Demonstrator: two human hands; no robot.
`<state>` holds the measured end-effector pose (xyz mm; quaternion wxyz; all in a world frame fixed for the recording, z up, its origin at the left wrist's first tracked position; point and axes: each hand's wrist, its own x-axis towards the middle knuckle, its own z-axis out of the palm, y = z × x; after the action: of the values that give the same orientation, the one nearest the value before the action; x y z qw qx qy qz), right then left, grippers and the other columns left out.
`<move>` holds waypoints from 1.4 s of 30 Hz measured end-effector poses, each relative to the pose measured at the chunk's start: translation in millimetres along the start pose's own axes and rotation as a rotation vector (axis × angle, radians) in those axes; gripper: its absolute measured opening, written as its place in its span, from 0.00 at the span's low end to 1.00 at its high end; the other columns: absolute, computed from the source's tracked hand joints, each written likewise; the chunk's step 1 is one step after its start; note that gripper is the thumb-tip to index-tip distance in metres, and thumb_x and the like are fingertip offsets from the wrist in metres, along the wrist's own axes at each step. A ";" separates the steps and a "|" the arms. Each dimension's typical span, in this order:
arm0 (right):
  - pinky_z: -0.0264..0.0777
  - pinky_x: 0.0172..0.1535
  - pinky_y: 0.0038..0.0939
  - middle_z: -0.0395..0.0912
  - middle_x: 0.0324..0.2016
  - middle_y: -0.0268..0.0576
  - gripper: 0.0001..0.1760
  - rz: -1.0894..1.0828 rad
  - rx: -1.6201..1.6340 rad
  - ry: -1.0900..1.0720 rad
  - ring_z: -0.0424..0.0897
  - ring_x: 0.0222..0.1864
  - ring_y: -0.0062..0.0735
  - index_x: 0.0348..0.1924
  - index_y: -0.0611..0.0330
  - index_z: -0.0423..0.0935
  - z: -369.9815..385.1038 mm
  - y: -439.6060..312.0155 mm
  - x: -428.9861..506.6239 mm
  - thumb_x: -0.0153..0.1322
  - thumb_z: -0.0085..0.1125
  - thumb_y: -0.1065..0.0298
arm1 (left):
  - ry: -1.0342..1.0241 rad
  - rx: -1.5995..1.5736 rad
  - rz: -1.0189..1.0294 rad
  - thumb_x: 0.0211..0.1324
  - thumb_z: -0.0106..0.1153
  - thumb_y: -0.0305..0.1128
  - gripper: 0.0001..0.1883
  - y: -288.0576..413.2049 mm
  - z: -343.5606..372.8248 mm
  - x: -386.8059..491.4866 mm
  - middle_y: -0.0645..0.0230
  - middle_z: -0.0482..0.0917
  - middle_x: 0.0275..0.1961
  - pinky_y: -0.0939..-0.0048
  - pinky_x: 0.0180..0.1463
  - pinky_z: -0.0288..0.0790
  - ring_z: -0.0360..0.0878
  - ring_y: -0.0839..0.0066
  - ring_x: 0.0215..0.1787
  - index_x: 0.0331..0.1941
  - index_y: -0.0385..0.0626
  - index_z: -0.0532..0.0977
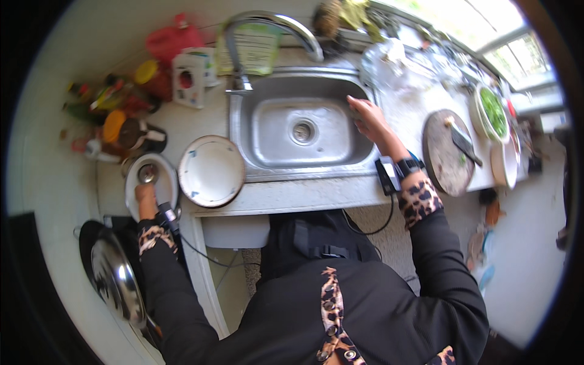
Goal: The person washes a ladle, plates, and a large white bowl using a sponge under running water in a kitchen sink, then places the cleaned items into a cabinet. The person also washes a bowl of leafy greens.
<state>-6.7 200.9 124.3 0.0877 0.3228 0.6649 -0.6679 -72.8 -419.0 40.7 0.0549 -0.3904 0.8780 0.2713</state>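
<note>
My left hand [146, 200] reaches into a white oval bowl [172, 185] on the counter's left side. Its fingers are at the edge of a round, shiny metal utensil head [147, 173], perhaps a ladle; the back of the hand hides whether they grip it. My right hand [369, 119] hovers over the right side of a stainless steel sink [273, 137], fingers loosely curved and apart with nothing visible in them. The sink basin holds no dishes, and its drain strainer [303, 131] shows. Between sink and bowl lies a white plate [211, 171] with a brown rim.
A chrome faucet [273, 18] arches over the sink's back. Bottles and jars [123, 96] crowd the left. At right are plastic bags [401, 64], a round chopping board [440, 150] bearing a knife [465, 143], and a bowl of chopped greens [492, 112]. A wok lid [116, 273] stands lower left.
</note>
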 end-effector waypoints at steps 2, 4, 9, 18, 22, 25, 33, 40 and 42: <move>0.46 0.12 0.19 0.61 0.12 0.30 0.18 -0.082 -0.004 0.036 0.55 0.08 0.16 0.25 0.59 0.70 -3.2 -10.5 -1.9 0.59 0.58 0.52 | 0.004 0.215 0.043 0.41 0.52 0.30 0.09 1.6 2.1 7.2 0.55 0.75 0.18 0.65 0.18 0.68 0.75 0.63 0.17 0.20 0.34 0.74; 0.50 0.11 0.21 0.64 0.12 0.32 0.16 -0.123 -0.091 0.076 0.59 0.09 0.17 0.22 0.61 0.70 -7.0 -23.3 -0.6 0.59 0.57 0.55 | 0.078 0.394 0.167 0.40 0.53 0.30 0.10 -0.4 2.2 9.1 0.46 0.76 0.30 0.63 0.35 0.71 0.76 0.52 0.34 0.24 0.33 0.75; 0.53 0.11 0.22 0.66 0.13 0.34 0.12 -0.204 -0.149 0.080 0.61 0.10 0.19 0.20 0.62 0.70 -8.5 -42.9 3.6 0.58 0.53 0.61 | 0.030 0.514 0.213 0.43 0.52 0.28 0.08 -2.5 2.6 1.4 0.46 0.76 0.30 0.60 0.30 0.70 0.77 0.54 0.31 0.25 0.33 0.74; 0.61 0.22 0.25 0.68 0.13 0.37 0.13 -0.308 -0.247 0.088 0.64 0.17 0.21 0.19 0.69 0.72 2.0 -43.6 0.6 0.55 0.50 0.64 | -0.040 -0.164 0.048 0.47 0.47 0.21 0.02 -2.2 -7.8 -28.5 0.62 0.70 0.17 0.70 0.11 0.60 0.68 0.71 0.12 0.27 0.37 0.68; 0.59 0.16 0.24 0.67 0.11 0.36 0.12 -0.253 -0.257 0.056 0.63 0.11 0.21 0.17 0.66 0.72 1.6 -38.8 0.7 0.56 0.50 0.64 | 0.237 -0.194 0.441 0.47 0.51 0.23 0.09 25.2 -30.4 -57.4 0.63 0.73 0.22 0.74 0.23 0.66 0.73 0.71 0.20 0.35 0.40 0.67; 0.54 0.13 0.23 0.65 0.10 0.34 0.10 -0.227 -0.190 -0.010 0.61 0.10 0.19 0.17 0.63 0.70 -0.7 -34.2 1.7 0.57 0.50 0.64 | 0.309 -0.182 0.595 0.48 0.52 0.24 0.11 70.2 -56.2 -104.1 0.63 0.74 0.27 0.73 0.36 0.67 0.74 0.71 0.29 0.38 0.40 0.67; 0.48 0.11 0.21 0.61 0.09 0.29 0.09 -0.280 -0.141 -0.040 0.57 0.08 0.15 0.16 0.57 0.67 2.4 -25.6 10.6 0.59 0.50 0.65 | 0.283 -0.246 1.038 0.50 0.46 0.19 0.11 190.9 -6.0 -293.7 0.60 0.73 0.33 0.68 0.39 0.68 0.73 0.63 0.36 0.40 0.42 0.65; 0.61 0.23 0.24 0.68 0.13 0.34 0.14 -0.442 -0.272 0.000 0.66 0.18 0.19 0.22 0.70 0.74 -1.8 -29.4 10.3 0.57 0.48 0.64 | 0.253 -0.068 1.324 0.46 0.47 0.22 0.09 222.8 42.2 -349.8 0.66 0.71 0.31 0.68 0.35 0.66 0.70 0.66 0.32 0.35 0.45 0.66; 0.60 0.21 0.23 0.68 0.13 0.33 0.14 -0.405 -0.264 -0.041 0.65 0.17 0.18 0.23 0.70 0.74 -4.7 -29.0 9.5 0.57 0.48 0.65 | 0.206 -0.044 1.322 0.45 0.48 0.23 0.08 225.7 46.2 -352.4 0.67 0.70 0.30 0.68 0.34 0.65 0.69 0.67 0.31 0.32 0.45 0.65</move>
<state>-28.5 211.3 143.6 0.0069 0.1548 0.7958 -0.5854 3.3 -40.2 208.1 -0.2151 0.2049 0.9275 0.2267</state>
